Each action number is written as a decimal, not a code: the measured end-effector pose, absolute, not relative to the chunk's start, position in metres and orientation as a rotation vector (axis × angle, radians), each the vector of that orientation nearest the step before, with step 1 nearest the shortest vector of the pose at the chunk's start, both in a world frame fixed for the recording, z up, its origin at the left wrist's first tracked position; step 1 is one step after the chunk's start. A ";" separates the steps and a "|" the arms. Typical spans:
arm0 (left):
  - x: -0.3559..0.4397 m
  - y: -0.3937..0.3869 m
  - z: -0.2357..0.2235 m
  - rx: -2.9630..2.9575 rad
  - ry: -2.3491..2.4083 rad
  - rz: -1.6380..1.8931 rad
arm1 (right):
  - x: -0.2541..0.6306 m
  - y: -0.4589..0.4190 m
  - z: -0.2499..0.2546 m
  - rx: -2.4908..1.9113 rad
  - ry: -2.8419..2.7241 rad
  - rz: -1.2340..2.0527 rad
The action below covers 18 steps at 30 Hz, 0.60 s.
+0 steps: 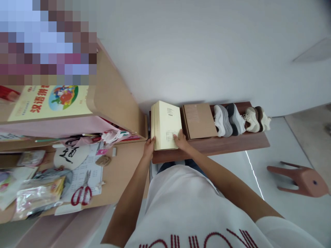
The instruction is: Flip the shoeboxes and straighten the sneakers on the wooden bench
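Observation:
A cream cardboard box (169,120) with small printed labels rests at the left end of a dark reddish-brown wooden bench (232,144). Gripping its lower left edge is my left hand (149,148), the fingers partly hidden by the box. My right hand (181,140) holds the lower right corner, thumb lying on the top face near a label and the other fingers down the side. Just right of it, a brown cardboard box (200,120) sits on the same bench, with a narrow gap between the two.
Grey-white sneakers (229,119) and beige-brown sneakers (258,119) line the bench's right part against the wall. A wooden desk (124,165) at left bears red-handled scissors (82,194), papers and plastic packets. On the floor at right stands a pinkish-brown stool (302,179).

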<state>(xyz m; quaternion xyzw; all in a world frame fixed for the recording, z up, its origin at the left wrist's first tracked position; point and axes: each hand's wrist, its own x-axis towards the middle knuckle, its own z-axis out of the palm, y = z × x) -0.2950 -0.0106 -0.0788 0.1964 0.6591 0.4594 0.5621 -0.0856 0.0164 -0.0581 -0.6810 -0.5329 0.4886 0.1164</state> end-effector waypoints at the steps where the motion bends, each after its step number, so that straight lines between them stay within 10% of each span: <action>1: -0.293 -0.010 -0.078 0.483 1.560 1.091 | -0.089 0.016 -0.054 -2.037 -1.593 1.415; 18: -0.271 -0.015 -0.041 0.728 1.638 1.143 | -0.117 0.017 -0.021 -1.623 -1.703 1.486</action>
